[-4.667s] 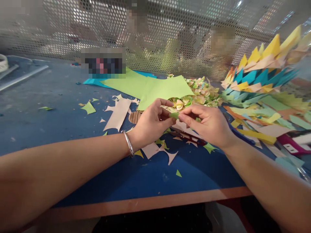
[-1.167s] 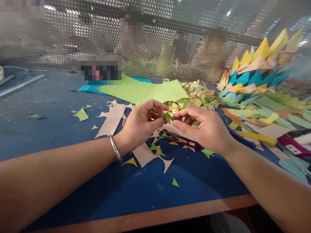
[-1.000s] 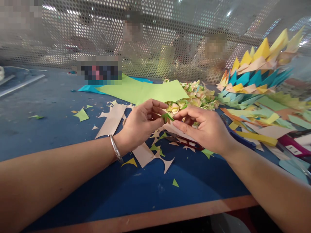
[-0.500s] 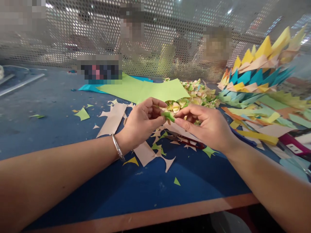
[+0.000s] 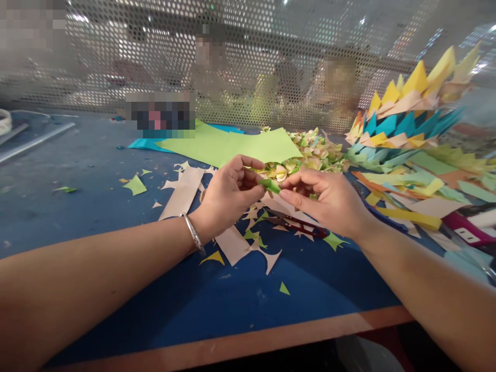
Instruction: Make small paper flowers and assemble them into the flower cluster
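A small folded piece of green paper [image 5: 270, 185] is pinched between both hands above the blue table. My left hand [image 5: 236, 188] grips its left end between thumb and fingers. At its right end, my right hand [image 5: 323, 199] closes thumb and fingertips on it. Beneath the hands lie pale pink paper offcuts [image 5: 232, 245] and green paper scraps [image 5: 253, 236]. Red-handled scissors [image 5: 306, 226] rest partly under my right hand. Just behind is a heap of small folded paper pieces [image 5: 318, 152], pink, cream and green, beside a large light green paper sheet [image 5: 240, 147].
On the right, spiky folded-paper tiers [image 5: 411, 116] in yellow, blue and pink rise over coloured paper strips [image 5: 414, 217]. A magenta tool [image 5: 468, 230] lies near the right edge. A perforated metal screen [image 5: 248, 88] stands behind the table, with blurred people beyond.
The view has shifted slightly, so the table's contents sit a little differently in the picture. Both hands keep their pinch on the green paper, almost unmoved.
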The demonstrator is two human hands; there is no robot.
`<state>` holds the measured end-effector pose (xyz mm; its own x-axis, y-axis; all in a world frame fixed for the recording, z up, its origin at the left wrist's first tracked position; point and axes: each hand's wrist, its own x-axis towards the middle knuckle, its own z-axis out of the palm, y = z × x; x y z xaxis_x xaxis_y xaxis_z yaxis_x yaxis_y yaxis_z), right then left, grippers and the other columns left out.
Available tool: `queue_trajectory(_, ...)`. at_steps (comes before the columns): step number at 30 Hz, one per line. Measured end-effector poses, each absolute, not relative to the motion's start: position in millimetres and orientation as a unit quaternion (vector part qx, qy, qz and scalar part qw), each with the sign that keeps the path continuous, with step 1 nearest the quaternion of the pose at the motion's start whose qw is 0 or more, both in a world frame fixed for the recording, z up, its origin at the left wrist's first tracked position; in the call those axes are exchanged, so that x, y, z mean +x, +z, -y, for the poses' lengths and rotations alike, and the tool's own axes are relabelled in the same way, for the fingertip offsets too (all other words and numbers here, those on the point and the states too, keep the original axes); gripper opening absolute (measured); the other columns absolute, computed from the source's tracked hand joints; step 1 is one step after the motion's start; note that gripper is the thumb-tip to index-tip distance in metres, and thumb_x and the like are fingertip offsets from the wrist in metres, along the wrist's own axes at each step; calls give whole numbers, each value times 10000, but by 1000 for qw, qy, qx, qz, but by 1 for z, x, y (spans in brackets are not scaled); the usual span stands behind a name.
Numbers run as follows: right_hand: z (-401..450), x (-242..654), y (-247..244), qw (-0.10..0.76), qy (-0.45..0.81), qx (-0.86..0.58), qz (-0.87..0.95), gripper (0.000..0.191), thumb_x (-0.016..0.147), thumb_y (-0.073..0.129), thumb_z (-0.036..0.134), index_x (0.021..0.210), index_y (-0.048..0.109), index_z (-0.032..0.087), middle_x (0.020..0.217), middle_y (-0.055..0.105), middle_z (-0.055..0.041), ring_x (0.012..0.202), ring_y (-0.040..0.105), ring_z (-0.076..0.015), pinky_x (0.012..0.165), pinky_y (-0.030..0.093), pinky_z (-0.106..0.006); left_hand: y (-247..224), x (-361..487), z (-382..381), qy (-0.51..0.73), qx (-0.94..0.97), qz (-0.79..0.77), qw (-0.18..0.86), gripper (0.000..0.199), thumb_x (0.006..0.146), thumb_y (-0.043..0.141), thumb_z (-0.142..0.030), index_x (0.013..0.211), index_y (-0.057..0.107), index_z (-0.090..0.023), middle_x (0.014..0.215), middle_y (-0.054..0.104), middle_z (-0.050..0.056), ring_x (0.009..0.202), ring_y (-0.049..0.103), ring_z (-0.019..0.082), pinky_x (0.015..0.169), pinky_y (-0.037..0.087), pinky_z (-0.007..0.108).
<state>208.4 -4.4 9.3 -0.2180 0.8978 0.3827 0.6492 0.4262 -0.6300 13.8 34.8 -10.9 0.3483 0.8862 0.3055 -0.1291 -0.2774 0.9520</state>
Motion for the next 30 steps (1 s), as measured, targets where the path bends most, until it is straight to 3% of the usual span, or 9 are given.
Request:
queue_trajectory(10,2,209,8,336,177,-525,762,241,848,674,408,903,723,178,722,637,-25,612,530,-125,557,428,-255,-15,16,-41,487,610,-317,539,211,782,653,-118,970,568,-166,721,640,1,676,618,118,615,477,254)
queue_trajectory(18,3,210,8,337,185,-534,753,268,827,696,430,923,717,180,854,710,-56,667,605,-148,577,456,-260,-17,15,-42,496,620,-294,532,230,781,675,-119,975,557,-156,709,632,-10,660,615,106,618,482,244)
queue_trajectory(25,5,208,13,351,195,-529,747,223,834,684,384,885,711,168,685,644,-14,556,535,-116,507,413,-242,-15,15,-38,507,664,-287,469,234,775,675,-98,966,562,-172,711,592,-19,640,574,101,579,459,244)
queue_trajectory(30,6,209,15,362,172,-503,765,208,868,643,348,792,679,158,621,576,11,520,470,-89,472,353,-226,-14,17,-33,507,670,-256,478,252,779,672,-104,987,545,-166,730,614,-4,669,603,118,599,471,261)
